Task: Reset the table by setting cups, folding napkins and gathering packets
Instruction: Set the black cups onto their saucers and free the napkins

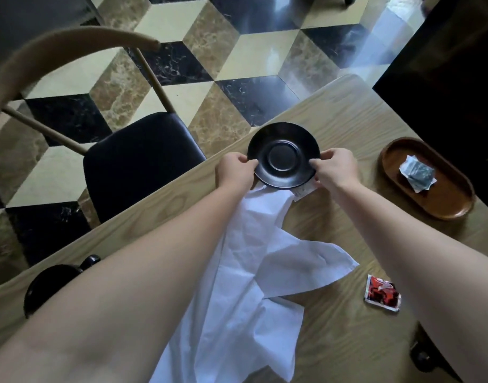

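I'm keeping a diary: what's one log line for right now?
left hand + right hand: hold black saucer | napkin: unfolded | red packet: on table

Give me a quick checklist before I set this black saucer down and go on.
1. Both hands grip saucer: left hand, right hand pinch opposite rims: ok.
2. Saucer clear of napkin: its near edge overlaps the cloth: not ok.
3. Napkin folded: crumpled, spread: not ok.
4. Packets gathered: one in wooden tray, red packet loose on table: not ok.
5. Cup ready: mostly hidden by left arm: cannot tell.
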